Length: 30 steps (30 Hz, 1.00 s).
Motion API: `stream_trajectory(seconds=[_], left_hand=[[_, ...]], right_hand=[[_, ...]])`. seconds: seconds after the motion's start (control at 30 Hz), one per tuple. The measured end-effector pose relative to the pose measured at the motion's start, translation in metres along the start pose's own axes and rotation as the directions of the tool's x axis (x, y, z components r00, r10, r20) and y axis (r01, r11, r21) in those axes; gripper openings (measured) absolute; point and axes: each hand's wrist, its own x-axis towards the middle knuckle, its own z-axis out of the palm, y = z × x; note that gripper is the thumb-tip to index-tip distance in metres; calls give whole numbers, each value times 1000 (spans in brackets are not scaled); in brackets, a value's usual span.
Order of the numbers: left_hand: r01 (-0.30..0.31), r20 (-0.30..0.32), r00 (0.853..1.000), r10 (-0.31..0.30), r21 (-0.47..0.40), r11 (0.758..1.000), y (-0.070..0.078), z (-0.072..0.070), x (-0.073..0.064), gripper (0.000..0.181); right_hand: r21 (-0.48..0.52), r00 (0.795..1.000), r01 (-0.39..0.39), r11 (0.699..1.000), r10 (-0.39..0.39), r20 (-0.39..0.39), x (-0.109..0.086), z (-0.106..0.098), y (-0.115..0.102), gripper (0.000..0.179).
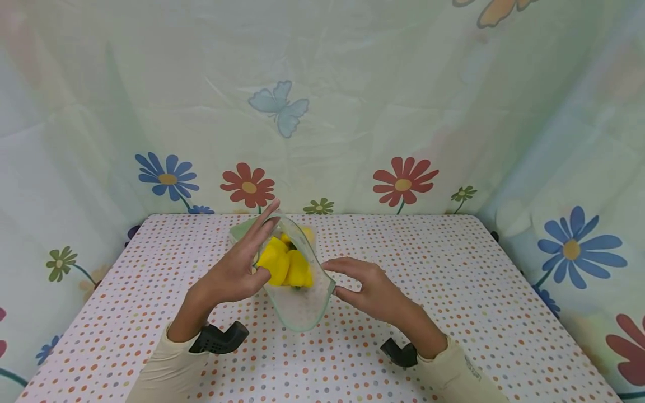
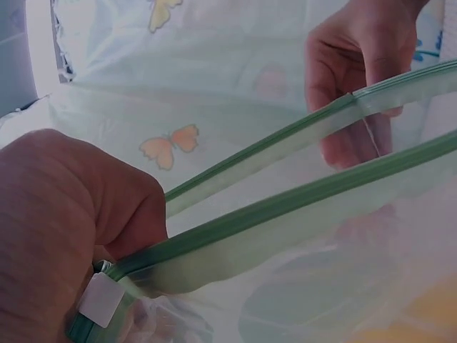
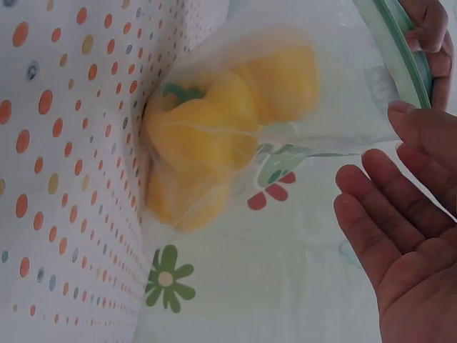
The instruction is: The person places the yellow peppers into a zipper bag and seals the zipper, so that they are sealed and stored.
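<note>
A clear zip bag with a green-edged mouth stands on the table, its opening spread wide toward me. Several yellow bell peppers lie inside; one shows a green stem in the right wrist view. My left hand grips the left side of the mouth, thumb hooked over the green zip strip. Close by that thumb is a white slider. At the opposite corner is my right hand, its thumb tip at the rim and its other fingers loosely extended along the plastic.
The table has a white cover with coloured dots. A pale green thing shows behind my left hand. A flowered curtain hangs behind the table and along both sides.
</note>
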Motion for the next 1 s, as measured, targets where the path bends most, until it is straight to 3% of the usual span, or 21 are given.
stream_trajectory(seconds=[0.27,0.6,0.8,1.0], left_hand=[[1,1,1000,-1,9,1000,-1,0,0,88],[-3,3,1000,3,-6,1000,0,0,0,90],[-3,0,1000,3,8,1000,-2,0,-1,90],[-16,7,1000,16,-9,1000,-1,0,-1,89]], right_hand=[[-96,994,104,990,-106,-22,-1,2,-4,35],[12,992,106,994,-107,65,-6,-4,-6,64],[-115,983,182,976,-182,9,-7,-3,-1,43],[-198,946,278,940,-304,-111,-5,-1,8,18]])
